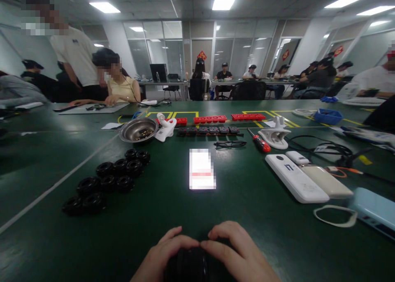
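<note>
At the bottom edge, a glossy black rounded object [187, 265] sits between my two hands, its lower part cut off by the frame. My left hand [163, 255] wraps its left side, with a finger bent over the top. From the other side my right hand [239, 251] closes on it, and the fingertips of both hands meet above it. Its exact kind cannot be made out. Ahead of the hands lies a phone [202, 169] with a bright, blurred-out screen. Several black ring-shaped parts [108, 183] are grouped on the green table to the left.
Farther back are a metal bowl [129, 130] of small brassy pieces, red trays [210, 119], a row of black blocks [210, 131] and a screwdriver [262, 143]. White power bank [296, 179], cables [324, 148] and a light-blue case [375, 208] lie right. People sit beyond.
</note>
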Demonstrator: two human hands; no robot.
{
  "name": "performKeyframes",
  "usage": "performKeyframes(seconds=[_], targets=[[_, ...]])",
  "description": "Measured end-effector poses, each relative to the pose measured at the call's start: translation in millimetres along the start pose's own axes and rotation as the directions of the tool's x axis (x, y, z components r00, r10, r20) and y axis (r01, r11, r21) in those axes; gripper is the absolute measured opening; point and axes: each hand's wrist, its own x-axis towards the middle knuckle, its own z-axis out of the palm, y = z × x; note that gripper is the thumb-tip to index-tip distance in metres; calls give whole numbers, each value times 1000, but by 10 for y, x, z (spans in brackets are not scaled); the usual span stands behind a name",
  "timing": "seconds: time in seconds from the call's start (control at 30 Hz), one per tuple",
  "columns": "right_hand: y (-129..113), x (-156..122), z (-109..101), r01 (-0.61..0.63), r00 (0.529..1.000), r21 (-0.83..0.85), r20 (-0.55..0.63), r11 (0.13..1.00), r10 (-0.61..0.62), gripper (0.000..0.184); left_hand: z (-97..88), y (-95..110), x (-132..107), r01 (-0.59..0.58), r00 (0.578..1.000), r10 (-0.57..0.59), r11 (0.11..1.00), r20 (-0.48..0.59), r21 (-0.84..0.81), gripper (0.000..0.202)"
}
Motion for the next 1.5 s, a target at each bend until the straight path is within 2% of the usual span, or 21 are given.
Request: performKeyframes(seconds=[0.07,0.2,0.27,0.37,0.53,0.7,0.77,0.83,0.93,1.07,1.2,1.3,1.4,1.5], targets=[[-11,7,4,-34,999,69,-9,997,34,43,1,47,-19,-18,1000,19,1000,-18,16,35],[-48,33,-26,-169,983,171,102,971,153,54,18,40,-34,0,998,7,994,-64,108,45],[-58,39,-40,-167,984,167,94,972,153,57,28,-7,-18,-25,999,30,991,-38,130,46],[-50,25,-42,-132,990,130,71,983,123,49,38,-99,14,-45,999,43,990,20,136,48],[-10,-16,-24,-14,1000,47,23,999,13,27,31,-202,18,32,998,-38,992,43,122,51],[3,-23,-23,12,999,43,33,999,-13,16,4,-192,35,-56,995,47,994,90,99,45],[4,-22,-2,-5,999,73,37,997,3,21,2,-156,40,-65,995,57,994,85,93,40],[5,-20,34,-48,999,115,15,992,47,37,9,-112,33,-52,996,46,995,70,83,38],[-3,-6,67,-126,992,153,-9,980,129,55,25,-63,2,-64,998,63,997,16,52,43],[-26,26,11,-164,982,140,116,977,148,54,38,-46,-15,-89,996,90,994,-13,60,45],[-15,35,-40,-112,988,148,120,983,95,49,36,-91,20,-59,997,53,994,63,95,41],[6,23,-33,-60,995,125,83,990,50,43,39,-181,40,-94,993,85,987,80,128,42],[8,17,-26,8,1000,59,17,998,-9,39,37,-271,49,-134,990,120,959,71,248,50],[-27,15,-34,105,994,59,-46,993,-102,33,28,-273,60,-142,990,118,898,83,416,52]])
